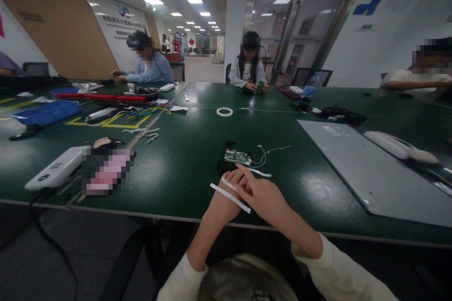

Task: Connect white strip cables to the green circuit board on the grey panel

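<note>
I'm watching a long white strip lie slantwise across the back of the left hand; a second, curved strip sits just beyond it, close by the right hand. Farther out, a third strip lies beside my green circuit board, component side up in a black housing, thin grey wires curling away rightward.

On the table, the circuit board lies left of the panel, before the ring.
</note>
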{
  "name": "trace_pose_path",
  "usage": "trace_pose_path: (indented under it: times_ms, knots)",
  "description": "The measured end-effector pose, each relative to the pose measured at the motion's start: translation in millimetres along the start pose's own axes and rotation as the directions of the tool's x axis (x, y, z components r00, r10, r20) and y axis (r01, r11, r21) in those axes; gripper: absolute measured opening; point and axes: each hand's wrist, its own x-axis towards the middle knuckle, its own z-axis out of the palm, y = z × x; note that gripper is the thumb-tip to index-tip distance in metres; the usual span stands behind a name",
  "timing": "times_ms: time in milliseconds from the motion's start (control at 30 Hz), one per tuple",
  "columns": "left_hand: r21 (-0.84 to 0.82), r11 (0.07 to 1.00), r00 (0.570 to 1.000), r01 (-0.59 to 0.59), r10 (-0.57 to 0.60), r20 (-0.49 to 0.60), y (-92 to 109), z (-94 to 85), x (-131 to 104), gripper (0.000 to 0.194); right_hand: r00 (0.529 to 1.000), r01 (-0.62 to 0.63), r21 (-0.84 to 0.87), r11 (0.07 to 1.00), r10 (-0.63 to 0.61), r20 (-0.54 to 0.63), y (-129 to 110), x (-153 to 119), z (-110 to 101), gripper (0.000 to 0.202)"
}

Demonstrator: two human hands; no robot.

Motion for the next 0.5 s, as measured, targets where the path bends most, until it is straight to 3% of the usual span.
trace_pose_path:
  times_ms: [133, 233, 300, 367, 433, 500]
  knots:
    - [0.02, 1.0, 1.0, 0.017, -0.016, -0.015, 2, -3.5, 1, 0.031, 0.999, -0.009, 0.143, 0.99, 0.016, -0.041, 35, 10, -19, 0.046]
    - [0.037, 0.999, 1.0, 0.021, -0.02, -0.005, 2, -5.2, 1, 0.031, 0.978, -0.061, 0.128, 0.99, 0.085, -0.191, 93, 29, -34, 0.046]
    - [0.042, 0.999, 1.0, 0.024, -0.024, 0.01, 2, -5.3, 1, 0.031, 0.929, -0.155, -0.044, 0.987, 0.131, -0.345, 142, 40, -40, 0.049]
    - [0.052, 0.998, 0.999, 0.036, -0.037, 0.019, 2, -4.5, 0, 0.031, 0.856, -0.374, -0.178, 0.91, 0.264, -0.444, 188, 46, -40, 0.054]
    - [0.064, 0.997, 0.999, 0.041, -0.043, 0.025, 2, -3.7, -1, 0.031, 0.763, -0.573, -0.201, 0.795, 0.427, -0.485, 224, 46, -35, 0.055]
    - [0.078, 0.996, 0.999, 0.035, -0.038, 0.031, 2, -4.3, 0, 0.03, 0.721, -0.655, -0.192, 0.73, 0.53, -0.447, 248, 43, -28, 0.053]
